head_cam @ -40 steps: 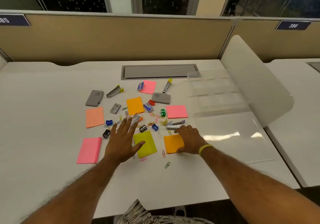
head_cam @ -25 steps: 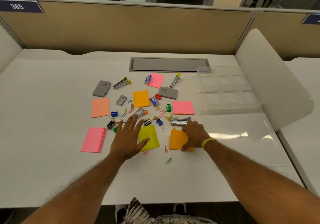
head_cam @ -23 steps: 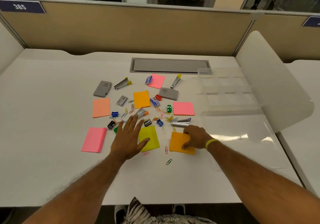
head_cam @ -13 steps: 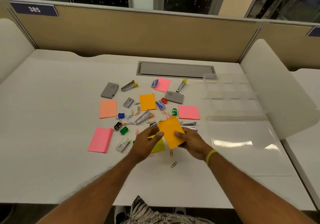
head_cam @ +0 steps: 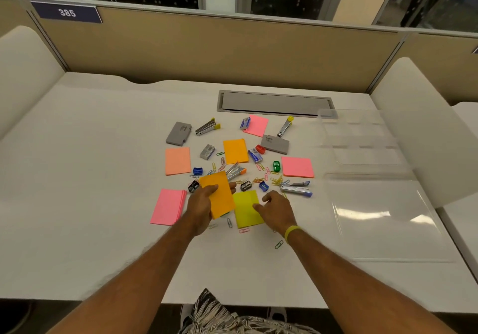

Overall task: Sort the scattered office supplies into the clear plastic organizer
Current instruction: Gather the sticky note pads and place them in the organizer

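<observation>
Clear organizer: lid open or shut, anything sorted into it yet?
Open and apparently empty: the lid lies flat in front of the organizer, whose compartments show only bare desk. The left hand holds an orange pad.

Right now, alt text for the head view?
The left hand holds an orange sticky pad above a white desk while the open right hand reaches onto a yellow pad. Staplers, sharpeners, clips and more pads lie scattered; an empty clear organizer sits right.

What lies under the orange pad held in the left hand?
A green edge peeks out beneath the orange pad at its lower corner; the left hand grips the pad. Anything else beneath stays hidden.
</observation>
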`<state>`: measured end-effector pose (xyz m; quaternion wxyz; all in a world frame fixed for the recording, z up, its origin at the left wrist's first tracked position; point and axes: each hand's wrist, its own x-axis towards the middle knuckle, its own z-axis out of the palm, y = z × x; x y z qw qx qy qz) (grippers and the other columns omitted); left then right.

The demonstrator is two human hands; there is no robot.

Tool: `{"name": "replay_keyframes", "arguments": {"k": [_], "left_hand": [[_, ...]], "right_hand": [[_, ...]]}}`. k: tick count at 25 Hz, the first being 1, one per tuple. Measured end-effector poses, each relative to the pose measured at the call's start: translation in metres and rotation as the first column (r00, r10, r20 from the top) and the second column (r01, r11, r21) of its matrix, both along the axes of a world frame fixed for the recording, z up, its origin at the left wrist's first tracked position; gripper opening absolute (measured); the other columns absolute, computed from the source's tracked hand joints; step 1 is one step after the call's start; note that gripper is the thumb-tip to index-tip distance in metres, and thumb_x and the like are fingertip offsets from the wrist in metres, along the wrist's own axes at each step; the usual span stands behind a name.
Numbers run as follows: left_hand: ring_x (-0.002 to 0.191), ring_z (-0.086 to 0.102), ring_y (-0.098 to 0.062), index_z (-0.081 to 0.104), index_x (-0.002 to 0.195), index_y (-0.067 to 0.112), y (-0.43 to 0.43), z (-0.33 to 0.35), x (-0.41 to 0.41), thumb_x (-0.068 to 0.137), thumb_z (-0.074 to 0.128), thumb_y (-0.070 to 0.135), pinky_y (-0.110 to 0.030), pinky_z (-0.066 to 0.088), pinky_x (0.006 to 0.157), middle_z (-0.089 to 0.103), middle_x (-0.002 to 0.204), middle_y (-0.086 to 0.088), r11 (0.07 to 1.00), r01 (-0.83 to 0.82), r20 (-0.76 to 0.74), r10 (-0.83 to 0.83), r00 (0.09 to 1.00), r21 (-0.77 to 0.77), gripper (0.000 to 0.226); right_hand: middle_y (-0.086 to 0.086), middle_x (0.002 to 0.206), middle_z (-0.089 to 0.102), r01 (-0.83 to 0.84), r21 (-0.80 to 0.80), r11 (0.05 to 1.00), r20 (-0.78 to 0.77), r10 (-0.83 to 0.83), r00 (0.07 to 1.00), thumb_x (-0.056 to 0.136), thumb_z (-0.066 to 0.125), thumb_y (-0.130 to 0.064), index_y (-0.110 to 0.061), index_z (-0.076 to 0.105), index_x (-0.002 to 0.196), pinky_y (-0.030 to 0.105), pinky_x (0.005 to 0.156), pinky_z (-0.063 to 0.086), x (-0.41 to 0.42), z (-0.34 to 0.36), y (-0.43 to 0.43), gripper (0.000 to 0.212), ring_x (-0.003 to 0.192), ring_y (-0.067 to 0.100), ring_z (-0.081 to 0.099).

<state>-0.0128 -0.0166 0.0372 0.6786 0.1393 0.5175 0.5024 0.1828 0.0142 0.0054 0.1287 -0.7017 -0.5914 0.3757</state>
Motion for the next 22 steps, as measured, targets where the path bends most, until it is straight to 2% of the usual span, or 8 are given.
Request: {"name": "replay_keyframes", "arguments": {"k": [4,6,9,12,14,16,18,22], "left_hand": [[0.11,0.061,-0.037,0.038,0.141,0.003,-0.006,-0.005,-0.025,0.101,0.034,0.017,-0.049,0.051,0.087,0.063,0.119,-0.02,0.998,0.001,-0.02,-0.002,1.0,-0.062,0.043],[0.112,0.059,-0.04,0.037,0.142,0.003,-0.008,-0.009,-0.036,0.101,0.037,0.017,-0.055,0.049,0.093,0.061,0.124,-0.022,0.997,-0.015,-0.037,0.012,0.999,-0.081,0.044],[0.113,0.058,-0.04,0.034,0.144,0.002,-0.01,-0.012,-0.053,0.102,0.033,0.017,-0.056,0.044,0.099,0.059,0.124,-0.022,0.996,-0.008,-0.007,0.007,1.0,-0.093,0.045],[0.11,0.059,-0.038,0.036,0.142,0.002,-0.013,-0.01,-0.069,0.102,0.033,0.018,-0.053,0.049,0.09,0.061,0.119,-0.02,0.996,0.023,0.041,-0.019,0.999,-0.085,0.044],[0.102,0.065,-0.033,0.042,0.137,0.008,-0.014,-0.01,-0.08,0.101,0.036,0.022,-0.046,0.056,0.077,0.069,0.108,-0.015,0.996,0.048,0.039,-0.046,0.998,-0.073,0.039],[0.093,0.068,-0.028,0.05,0.127,0.012,-0.014,-0.011,-0.091,0.101,0.039,0.027,-0.043,0.057,0.073,0.072,0.098,-0.01,0.997,0.048,0.038,-0.046,0.998,-0.054,0.032],[0.091,0.068,-0.029,0.056,0.115,0.014,-0.014,-0.012,-0.1,0.101,0.041,0.031,-0.045,0.054,0.08,0.072,0.097,-0.01,0.999,0.036,0.06,-0.033,0.998,-0.041,0.027],[0.092,0.067,-0.029,0.059,0.11,0.021,-0.017,-0.008,-0.105,0.099,0.039,0.042,-0.044,0.054,0.079,0.069,0.104,-0.011,0.997,0.075,0.096,-0.073,0.993,-0.014,0.031]], "right_hand": [[0.007,0.131,0.052,-0.058,-0.087,0.994,0.24,0.078,0.968,0.067,0.079,-0.056,-0.016,0.039,0.138,0.039,0.096,0.048,-0.023,-0.007,0.0,0.091,0.122,0.026,0.051],[0.008,0.135,0.051,-0.03,-0.142,0.989,0.33,0.076,0.941,0.063,0.081,-0.057,-0.014,0.031,0.143,0.041,0.099,0.048,-0.032,-0.01,0.004,0.104,0.124,0.028,0.051],[0.006,0.131,0.055,0.066,-0.23,0.971,0.392,0.03,0.92,0.062,0.082,-0.057,-0.014,0.038,0.136,0.04,0.1,0.047,-0.038,-0.009,0.011,0.096,0.122,0.027,0.053],[0.006,0.121,0.059,0.064,-0.256,0.964,0.383,0.04,0.923,0.069,0.079,-0.053,-0.014,0.052,0.122,0.038,0.096,0.048,-0.04,-0.007,0.01,0.07,0.116,0.026,0.056],[0.008,0.098,0.062,0.049,-0.166,0.985,0.24,-0.008,0.971,0.082,0.071,-0.042,-0.01,0.06,0.1,0.035,0.081,0.047,-0.037,0.0,0.009,0.039,0.099,0.027,0.059],[0.006,0.075,0.055,0.126,-0.038,0.991,-0.006,-0.126,0.992,0.092,0.062,-0.031,-0.009,0.056,0.079,0.033,0.065,0.041,-0.036,0.013,0.004,0.026,0.08,0.026,0.054],[0.006,0.078,0.054,0.215,0.028,0.976,-0.224,-0.204,0.953,0.097,0.054,-0.026,-0.008,0.059,0.086,0.032,0.057,0.042,-0.046,0.032,-0.004,0.022,0.073,0.023,0.053],[0.006,0.098,0.059,0.167,-0.156,0.974,-0.535,-0.225,0.814,0.1,0.049,-0.026,-0.013,0.057,0.111,0.026,0.053,0.047,-0.105,0.053,-0.028,0.019,0.078,0.017,0.058]]}}
